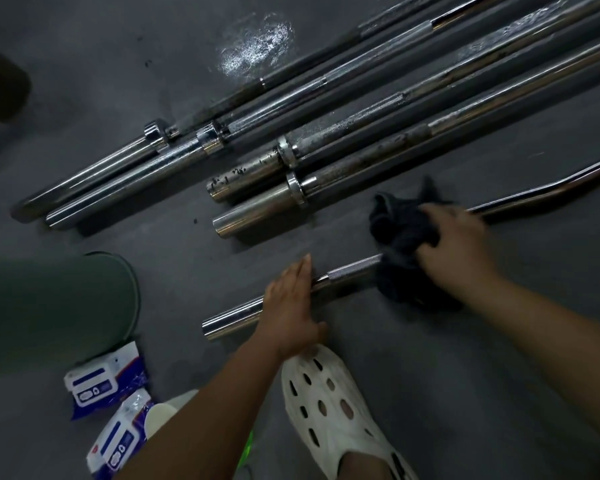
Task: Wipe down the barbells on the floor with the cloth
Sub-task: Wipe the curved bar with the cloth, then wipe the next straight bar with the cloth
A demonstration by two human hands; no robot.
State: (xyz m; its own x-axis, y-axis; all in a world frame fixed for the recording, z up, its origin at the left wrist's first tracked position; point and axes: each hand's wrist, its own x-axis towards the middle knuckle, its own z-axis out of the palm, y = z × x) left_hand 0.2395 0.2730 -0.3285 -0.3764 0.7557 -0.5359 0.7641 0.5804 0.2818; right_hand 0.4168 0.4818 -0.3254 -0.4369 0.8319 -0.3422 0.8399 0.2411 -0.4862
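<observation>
On grey floor (430,368), right hand (454,237) gripping dark cloth (399,233) around curl bar (354,266); left hand (288,313), fingers (302,271) straight, pressing bar's near end; four barbells (343,128) lying beyond.

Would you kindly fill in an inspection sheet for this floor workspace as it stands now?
Surface: dark grey floor, shiny wet-looking patch near the top.
Job's things: four straight barbells side by side, two with dark spots; curl bar nearest; dark cloth on its shaft.
Clutter: two wet wipe packs, lower left.
Grippers: left hand flat on the curl bar's end; right hand grips the dark cloth.
Cables: nothing seen.
Surroundings: green round object at left; white clog.
</observation>
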